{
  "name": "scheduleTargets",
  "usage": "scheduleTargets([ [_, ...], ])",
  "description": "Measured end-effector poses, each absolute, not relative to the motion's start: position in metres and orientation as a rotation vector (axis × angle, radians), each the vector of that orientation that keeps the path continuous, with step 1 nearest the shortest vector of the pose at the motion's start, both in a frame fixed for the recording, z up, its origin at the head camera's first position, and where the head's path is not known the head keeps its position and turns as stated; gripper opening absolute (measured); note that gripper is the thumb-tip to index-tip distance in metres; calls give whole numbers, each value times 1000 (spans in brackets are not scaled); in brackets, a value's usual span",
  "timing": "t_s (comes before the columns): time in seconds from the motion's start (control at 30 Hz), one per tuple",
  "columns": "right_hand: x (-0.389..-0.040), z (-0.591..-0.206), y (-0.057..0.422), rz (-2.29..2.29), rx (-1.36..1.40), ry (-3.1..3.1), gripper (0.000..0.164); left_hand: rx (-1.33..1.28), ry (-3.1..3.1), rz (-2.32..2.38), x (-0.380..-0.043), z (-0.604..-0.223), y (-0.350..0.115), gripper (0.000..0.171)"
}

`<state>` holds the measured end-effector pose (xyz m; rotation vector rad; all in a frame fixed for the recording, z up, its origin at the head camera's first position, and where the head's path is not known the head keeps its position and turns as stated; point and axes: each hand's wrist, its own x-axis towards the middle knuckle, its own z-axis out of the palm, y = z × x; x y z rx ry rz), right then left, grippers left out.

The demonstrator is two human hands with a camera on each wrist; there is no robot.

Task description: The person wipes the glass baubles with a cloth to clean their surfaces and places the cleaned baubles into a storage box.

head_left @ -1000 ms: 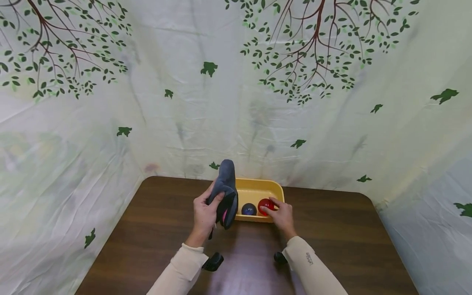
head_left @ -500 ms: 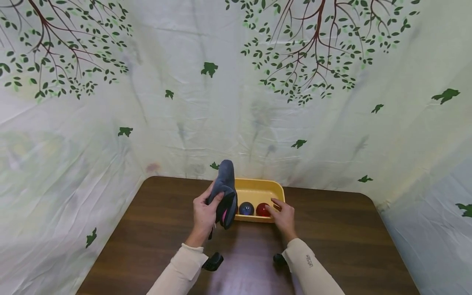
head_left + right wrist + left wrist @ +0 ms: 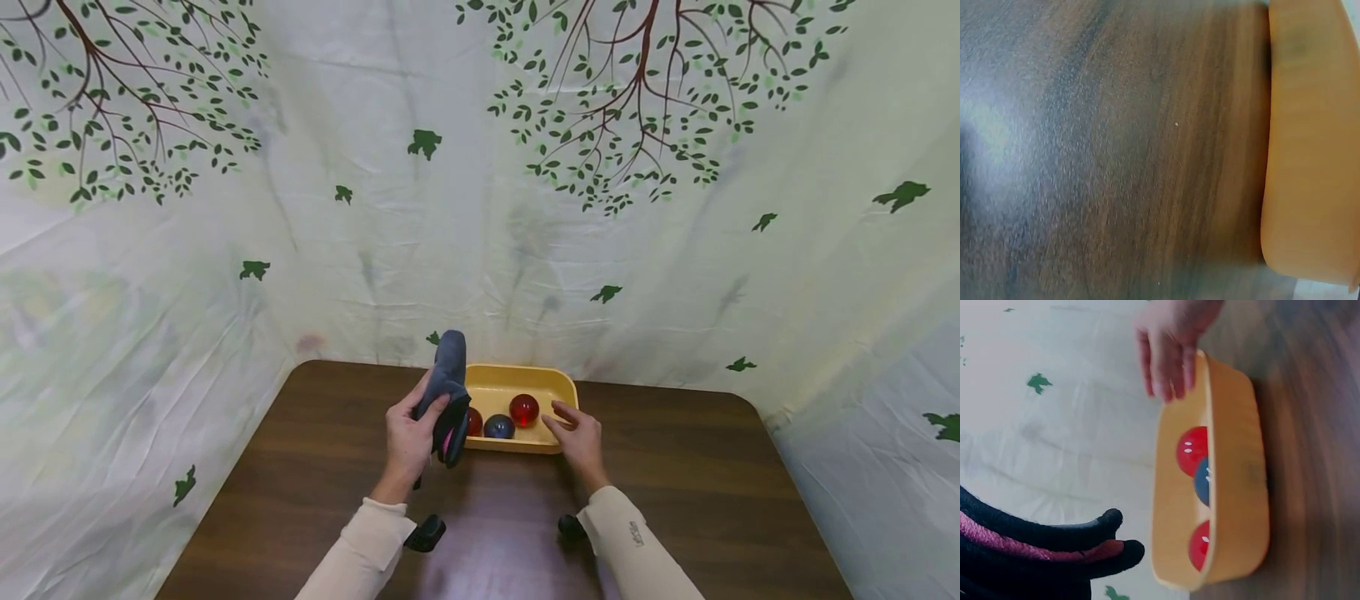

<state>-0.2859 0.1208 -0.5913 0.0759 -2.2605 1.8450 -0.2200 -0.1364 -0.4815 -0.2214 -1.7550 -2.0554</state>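
My left hand [image 3: 408, 433] grips a soft grey plush thing [image 3: 450, 362] with black parts and a pink strip, raised in front of the tray's left end. In the left wrist view the plush thing [image 3: 1035, 540] shows as two dark flaps with pink between them. A yellow tray [image 3: 558, 379] holds a red ball [image 3: 524, 410], a blue ball [image 3: 499, 427] and a second red ball [image 3: 475, 423], partly hidden by the plush thing. My right hand [image 3: 579, 437] is over the tray's right end, fingers bent loosely and holding nothing, apart from the balls.
The tray stands on a brown wooden table [image 3: 660, 467], near its back edge. Behind the table hangs a pale cloth [image 3: 480, 208] printed with branches and leaves. Dark devices show under both sleeves [image 3: 637, 533].
The right fingers have left the red ball, which now lies farther back, beside the blue one. The left hand and plush thing have shifted left, uncovering a second red ball.
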Motion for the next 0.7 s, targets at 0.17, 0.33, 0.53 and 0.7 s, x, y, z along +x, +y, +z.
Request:
scheduleTargets([
  [0.17, -282, -588, 129, 1849, 52, -2263, 43, -228, -1863, -1954, -217, -487, -147, 45],
  [0.33, -279, -581, 138, 1830, 29, -2274, 42, -249, -1997, -1743, -206, -484, -159, 44],
  [0.53, -270, -566, 148, 1819, 37, -2285, 40, -281, -2047, -1436, -211, -517, -180, 44],
  [0.7, -257, -541, 151, 1774, 130, -2263, 36, -291, -2099, -1274, -214, -546, -196, 45],
])
